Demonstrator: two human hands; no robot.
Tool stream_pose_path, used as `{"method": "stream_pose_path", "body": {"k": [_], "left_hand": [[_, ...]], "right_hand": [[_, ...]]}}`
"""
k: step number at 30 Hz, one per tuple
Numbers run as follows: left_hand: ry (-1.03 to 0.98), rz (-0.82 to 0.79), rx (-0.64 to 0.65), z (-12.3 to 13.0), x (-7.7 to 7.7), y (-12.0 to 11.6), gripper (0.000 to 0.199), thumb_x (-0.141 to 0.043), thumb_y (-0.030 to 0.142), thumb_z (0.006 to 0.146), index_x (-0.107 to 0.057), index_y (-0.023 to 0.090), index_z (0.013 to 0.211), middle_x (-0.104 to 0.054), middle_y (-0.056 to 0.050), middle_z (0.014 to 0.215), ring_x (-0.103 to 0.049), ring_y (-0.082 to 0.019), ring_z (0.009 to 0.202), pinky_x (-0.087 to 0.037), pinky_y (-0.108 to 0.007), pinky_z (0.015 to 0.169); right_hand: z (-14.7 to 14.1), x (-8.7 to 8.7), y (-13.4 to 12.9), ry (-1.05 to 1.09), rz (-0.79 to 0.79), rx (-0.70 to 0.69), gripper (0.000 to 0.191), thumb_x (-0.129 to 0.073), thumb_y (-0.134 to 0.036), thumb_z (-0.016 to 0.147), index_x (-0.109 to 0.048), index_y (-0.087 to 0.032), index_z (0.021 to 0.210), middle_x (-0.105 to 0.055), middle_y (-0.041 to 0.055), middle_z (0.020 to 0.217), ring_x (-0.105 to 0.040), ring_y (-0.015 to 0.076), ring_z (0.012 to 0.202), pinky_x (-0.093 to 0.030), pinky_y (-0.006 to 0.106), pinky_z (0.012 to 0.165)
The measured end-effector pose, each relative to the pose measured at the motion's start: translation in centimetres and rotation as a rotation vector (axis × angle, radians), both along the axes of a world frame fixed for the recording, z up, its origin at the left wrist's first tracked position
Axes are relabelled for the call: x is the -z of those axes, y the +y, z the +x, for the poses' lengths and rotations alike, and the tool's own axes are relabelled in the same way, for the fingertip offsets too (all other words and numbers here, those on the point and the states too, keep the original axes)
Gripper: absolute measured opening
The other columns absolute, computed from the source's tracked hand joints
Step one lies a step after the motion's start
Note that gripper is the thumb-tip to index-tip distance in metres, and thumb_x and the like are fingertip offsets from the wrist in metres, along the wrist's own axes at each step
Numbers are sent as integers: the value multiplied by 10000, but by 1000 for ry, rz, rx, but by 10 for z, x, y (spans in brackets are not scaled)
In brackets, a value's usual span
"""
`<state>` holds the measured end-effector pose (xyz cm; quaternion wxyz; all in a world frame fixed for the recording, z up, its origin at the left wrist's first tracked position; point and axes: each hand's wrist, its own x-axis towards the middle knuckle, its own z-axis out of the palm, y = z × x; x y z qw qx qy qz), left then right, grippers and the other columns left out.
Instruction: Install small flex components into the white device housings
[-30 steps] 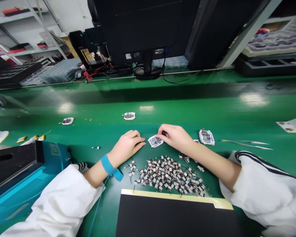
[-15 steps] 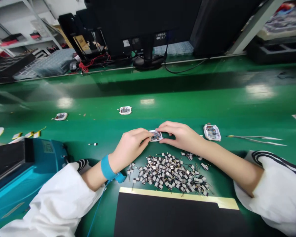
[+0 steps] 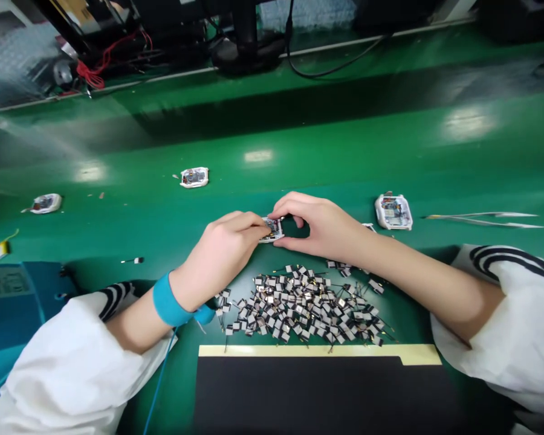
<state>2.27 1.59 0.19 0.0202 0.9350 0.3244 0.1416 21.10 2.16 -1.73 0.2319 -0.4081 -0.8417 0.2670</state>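
Casing (image 3: 277, 229) lies partly under left hand (image 3: 224, 252); against right hand (image 3: 320, 226).

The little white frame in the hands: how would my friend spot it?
On the green table, find the big pile of tiny parts. Just beyond it, between the left hand and right hand, is the white frame with electronics inside. Other white frames lie around, but only this one has both hands on it.

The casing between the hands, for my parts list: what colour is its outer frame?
White; the head view shows the casing best.
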Motion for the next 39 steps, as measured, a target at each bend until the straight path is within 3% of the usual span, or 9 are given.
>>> {"method": "stream_pose_path", "body": {"k": [39], "left_hand": [[41,88,-55,4,3,-7,206,-395,200,856,-594,202,913,-565,-7,883,-543,-128,790,-442,-223,669]], "right_hand": [[2,1,-1,-14,52,-5,207,-548,-259,728,-532,-145,899,-512,24,924,-485,127,772,-343,218,600]]}}
